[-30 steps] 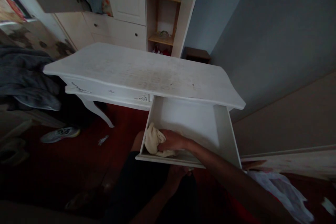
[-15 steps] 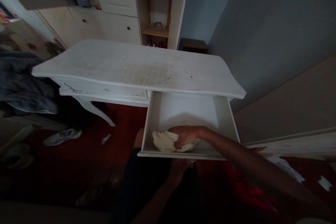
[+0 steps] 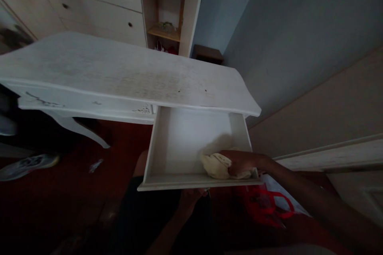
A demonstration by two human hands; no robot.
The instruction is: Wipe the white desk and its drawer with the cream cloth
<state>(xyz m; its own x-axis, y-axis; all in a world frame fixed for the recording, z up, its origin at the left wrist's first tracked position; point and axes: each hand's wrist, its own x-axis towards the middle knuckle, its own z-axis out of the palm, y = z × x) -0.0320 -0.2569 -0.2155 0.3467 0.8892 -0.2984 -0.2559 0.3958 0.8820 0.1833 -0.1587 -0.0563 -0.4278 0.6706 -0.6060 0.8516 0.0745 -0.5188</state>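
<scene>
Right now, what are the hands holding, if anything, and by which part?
The right hand holds a cream cloth by its right part. Whether the left hand holds the drawer front cannot be told.

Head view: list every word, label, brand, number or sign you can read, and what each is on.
None can be read.
Shoe: dark markings, too blurred to tell whether they are lettering.
Red bag: too dark and blurred to make out any print.
Cloth and drawer: no text visible.
</scene>
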